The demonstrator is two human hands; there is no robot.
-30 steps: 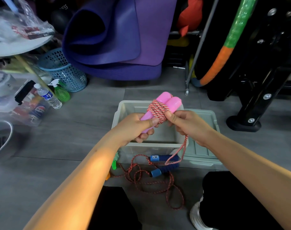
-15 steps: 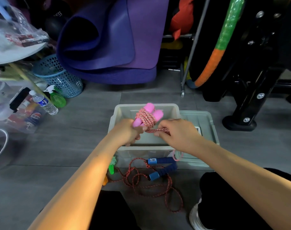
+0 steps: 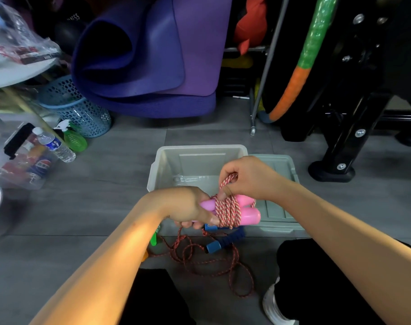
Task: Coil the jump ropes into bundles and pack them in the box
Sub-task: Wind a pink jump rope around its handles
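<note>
head cam | worn on head; faces forward-down | close over hands; floor beyond

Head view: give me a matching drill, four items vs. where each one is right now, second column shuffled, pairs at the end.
Items:
1. pink-handled jump rope
2. blue-handled jump rope
3. grey box
4. box lid

Places:
A. flat on the floor, at the box's right side
B. loose on the floor in front of the box
C. on the floor, open, behind the hands
D. held in both hands, cord wound round the handles

Pairs: 1-D, 2-B, 3-C, 4-A
</note>
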